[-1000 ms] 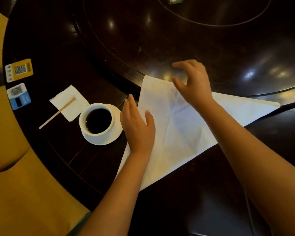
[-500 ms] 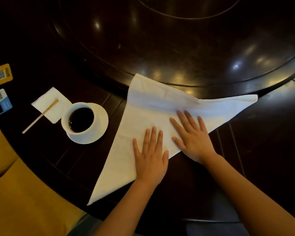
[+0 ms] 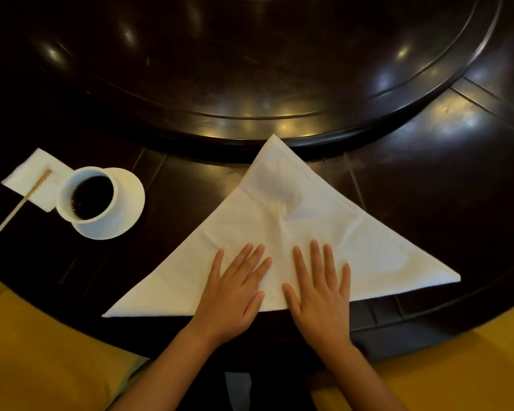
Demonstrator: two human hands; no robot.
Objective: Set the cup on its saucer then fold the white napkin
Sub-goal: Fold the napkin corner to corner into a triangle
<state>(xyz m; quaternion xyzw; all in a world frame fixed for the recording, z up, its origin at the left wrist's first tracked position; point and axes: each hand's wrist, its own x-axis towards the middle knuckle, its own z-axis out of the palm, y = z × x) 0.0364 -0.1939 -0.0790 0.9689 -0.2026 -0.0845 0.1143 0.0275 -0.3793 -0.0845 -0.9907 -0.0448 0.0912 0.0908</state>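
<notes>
The white napkin (image 3: pixel 303 229) lies on the dark table folded into a triangle, its long edge toward me and its tip pointing at the raised turntable. My left hand (image 3: pixel 235 289) and my right hand (image 3: pixel 321 292) rest flat side by side on its near edge, fingers spread, palms down, holding nothing. A small bulge stands in the cloth above my right hand. To the left, the white cup (image 3: pixel 86 197) full of dark coffee stands on its white saucer (image 3: pixel 128 203).
A small paper napkin (image 3: pixel 30 176) with a wooden stirrer (image 3: pixel 21 203) across it lies left of the cup. The raised round turntable (image 3: pixel 250 69) fills the far side. Yellow seat cushions (image 3: pixel 42 357) border the table's near edge.
The napkin has turned so its long edge faces me. Both hands came down from above it to lie flat on its near edge. The view has shifted.
</notes>
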